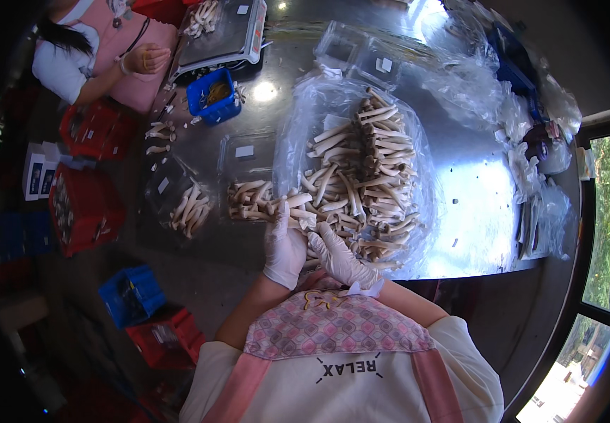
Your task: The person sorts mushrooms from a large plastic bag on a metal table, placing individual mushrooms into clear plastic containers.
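Observation:
My left hand (285,248), in a thin white glove, holds a few pale long-stemmed mushrooms (300,201) at the table's near edge. Against their lower ends rest the bent fingers of my right hand (341,258), gloved too; whether they grip a stem is hidden. Just left of the held mushrooms, a clear plastic tray (246,138) with a white label has mushrooms (249,195) lying in its near part. To the right, a large heap of mushrooms (387,153) lies on a spread clear plastic bag (426,211), many with brown caps.
A second clear tray (163,185) with mushrooms stands at left. Beyond are a blue basket (210,96) of rubber bands, a scale (220,39), and a co-worker's hand (149,58). Empty clear trays (357,55) and crumpled plastic bags (463,90) lie farther back. Red crates (85,206) stand left.

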`<action>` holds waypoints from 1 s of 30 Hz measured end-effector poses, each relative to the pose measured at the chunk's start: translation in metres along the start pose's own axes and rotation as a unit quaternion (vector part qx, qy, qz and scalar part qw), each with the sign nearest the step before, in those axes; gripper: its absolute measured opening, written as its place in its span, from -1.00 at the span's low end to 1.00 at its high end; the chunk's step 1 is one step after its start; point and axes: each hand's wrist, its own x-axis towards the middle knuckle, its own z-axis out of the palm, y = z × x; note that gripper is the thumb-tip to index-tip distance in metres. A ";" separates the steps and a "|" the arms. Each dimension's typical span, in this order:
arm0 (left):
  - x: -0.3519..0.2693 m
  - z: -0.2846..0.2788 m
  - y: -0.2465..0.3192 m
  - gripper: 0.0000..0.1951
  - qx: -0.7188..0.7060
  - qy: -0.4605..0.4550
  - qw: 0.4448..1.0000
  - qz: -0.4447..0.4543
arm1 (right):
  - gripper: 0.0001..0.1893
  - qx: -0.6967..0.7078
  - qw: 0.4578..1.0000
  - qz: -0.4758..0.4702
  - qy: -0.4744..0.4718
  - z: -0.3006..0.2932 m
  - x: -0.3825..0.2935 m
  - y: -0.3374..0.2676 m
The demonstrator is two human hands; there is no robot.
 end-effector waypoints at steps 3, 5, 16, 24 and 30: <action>0.000 0.002 -0.003 -0.59 -0.002 -0.012 1.000 0.005 | -0.80 0.378 0.911 0.156 0.046 0.004 0.002 0.001; -0.002 0.000 -0.001 -0.60 -0.025 -0.014 1.000 0.002 | -0.77 0.273 0.947 0.161 0.057 -0.008 -0.007 0.021; 0.014 -0.035 0.018 -0.63 -0.149 0.013 0.988 -0.030 | -0.71 0.085 0.989 0.106 0.064 -0.026 -0.003 0.027; 0.015 -0.073 0.025 -0.72 -0.065 0.003 0.997 -0.036 | -0.71 0.147 0.979 0.142 0.010 -0.008 0.019 0.005; 0.036 -0.081 0.045 -0.76 -0.117 0.111 0.986 0.031 | -0.80 0.183 0.972 0.150 0.008 -0.005 0.016 0.035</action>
